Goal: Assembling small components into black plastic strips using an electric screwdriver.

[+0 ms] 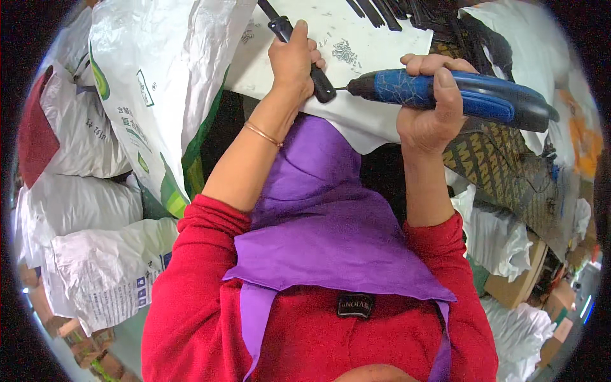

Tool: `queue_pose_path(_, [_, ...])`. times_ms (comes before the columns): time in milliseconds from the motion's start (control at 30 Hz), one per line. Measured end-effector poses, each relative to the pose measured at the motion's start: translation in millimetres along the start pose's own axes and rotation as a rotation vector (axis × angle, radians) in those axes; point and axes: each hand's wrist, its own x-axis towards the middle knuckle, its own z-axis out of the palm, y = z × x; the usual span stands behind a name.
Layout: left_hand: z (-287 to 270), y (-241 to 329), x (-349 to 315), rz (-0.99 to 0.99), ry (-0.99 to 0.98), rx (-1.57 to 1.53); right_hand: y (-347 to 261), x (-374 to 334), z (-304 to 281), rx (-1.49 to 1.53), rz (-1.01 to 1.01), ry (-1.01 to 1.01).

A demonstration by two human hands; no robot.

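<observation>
My left hand [293,69] is closed around a black rod-like part with a thick cylindrical end [323,88]; its thinner end runs up past the top edge of the view. In my right hand [433,124] is a blue and black electric screwdriver [404,88], lying nearly level and pointing left. The thin bit meets the side of the black part near its lower end; whether a screw sits there is too small to tell. A pile of small screws [344,52] lies just beyond, on a white work surface [401,48].
Black strips [385,14] lie at the far edge. A large white and green sack [159,76] rises close by my left arm, with more white sacks [105,270] below it. Dark printed sheeting [503,162] and a cardboard box [519,277] are on the right.
</observation>
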Motion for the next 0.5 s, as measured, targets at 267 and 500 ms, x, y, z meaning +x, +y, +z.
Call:
queue_pose_path(267, [2.9,-3.4,-4.0,0.017,-0.008,-0.003,-3.4,-5.1,3.4,0.099,0.048,0.045])
queue_pose_path(500, [-0.4,-0.1,9.9,0.016,0.028,-0.006,4.5,2.0,2.7,-0.062,0.03,-0.038])
